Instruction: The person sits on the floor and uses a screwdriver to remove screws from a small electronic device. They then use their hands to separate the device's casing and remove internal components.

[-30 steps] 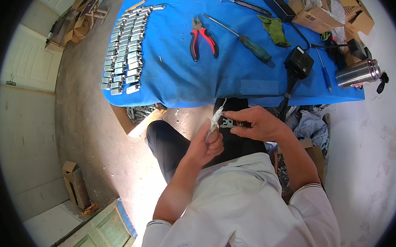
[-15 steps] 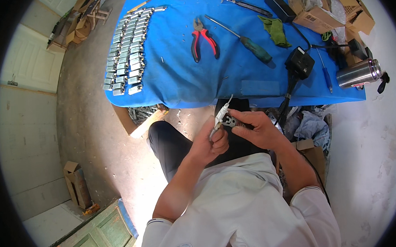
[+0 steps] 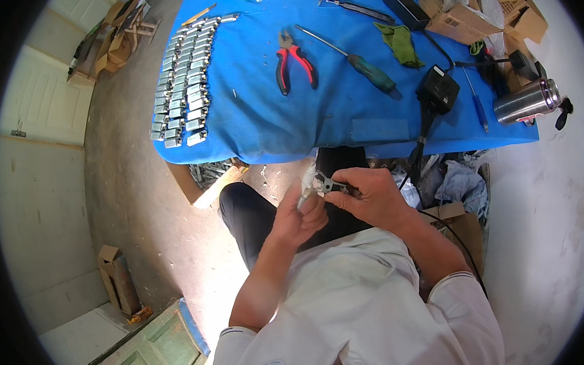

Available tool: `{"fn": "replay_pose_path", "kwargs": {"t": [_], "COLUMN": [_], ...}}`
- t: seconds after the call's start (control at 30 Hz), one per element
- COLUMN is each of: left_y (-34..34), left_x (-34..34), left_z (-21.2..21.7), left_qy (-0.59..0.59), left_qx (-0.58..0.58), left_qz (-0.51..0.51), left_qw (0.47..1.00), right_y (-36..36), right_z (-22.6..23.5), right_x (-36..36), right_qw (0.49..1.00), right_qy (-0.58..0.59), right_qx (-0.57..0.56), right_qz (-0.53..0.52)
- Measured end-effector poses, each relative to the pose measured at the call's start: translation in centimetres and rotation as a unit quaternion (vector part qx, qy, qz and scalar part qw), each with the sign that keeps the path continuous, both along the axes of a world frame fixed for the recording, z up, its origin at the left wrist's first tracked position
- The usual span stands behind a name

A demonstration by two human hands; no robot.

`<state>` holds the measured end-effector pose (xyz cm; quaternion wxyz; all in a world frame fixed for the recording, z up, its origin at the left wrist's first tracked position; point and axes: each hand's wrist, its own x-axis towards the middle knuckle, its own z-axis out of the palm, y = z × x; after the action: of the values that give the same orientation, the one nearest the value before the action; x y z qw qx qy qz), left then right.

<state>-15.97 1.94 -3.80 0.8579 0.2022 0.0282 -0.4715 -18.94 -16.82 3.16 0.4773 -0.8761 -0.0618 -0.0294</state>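
My left hand [image 3: 299, 215] is closed around a slender whitish metal part [image 3: 309, 176], held upright over my lap with its tip by the table's front edge. From the right, my right hand [image 3: 375, 190] pinches a small grey metal piece with a notched, forked end [image 3: 329, 182] between thumb and fingers. The fork lies against or just beside the whitish part; whether they touch I cannot tell. Most of the grey piece is hidden in the fingers. On the blue cloth beyond lie red-handled pliers [image 3: 292, 60] and a screwdriver with a green handle [image 3: 369, 71].
Rows of small silver metal parts [image 3: 184, 82] line the table's left side. Right of the screwdriver are a green rag [image 3: 402, 44], a black power adapter [image 3: 438, 90], a blue screwdriver [image 3: 479, 112] and a steel flask [image 3: 525, 101]. Beneath the table stands a box of metal pieces [image 3: 212, 180].
The whitish part has turned more upright and moved slightly left with my left hand. My right hand has shifted left, and the forked end of the grey piece now shows more clearly beside it.
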Motion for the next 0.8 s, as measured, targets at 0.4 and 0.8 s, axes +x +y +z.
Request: {"fn": "replay_pose_path", "kwargs": {"t": [0.4, 0.8], "left_y": [-0.3, -0.4], "left_x": [-0.6, -0.8], "left_z": [-1.3, -1.4], "left_qy": [0.023, 0.032], "left_qx": [-0.06, -0.018], "left_qz": [-0.005, 0.028], "left_qw": [0.998, 0.999], "right_y": [-0.6, -0.8], "right_z": [1.7, 1.8], "right_x": [0.8, 1.3], "right_qw": [0.95, 0.971], "right_qy": [-0.164, -0.042], "right_qx": [-0.25, -0.217], "right_qz": [0.089, 0.096]}}
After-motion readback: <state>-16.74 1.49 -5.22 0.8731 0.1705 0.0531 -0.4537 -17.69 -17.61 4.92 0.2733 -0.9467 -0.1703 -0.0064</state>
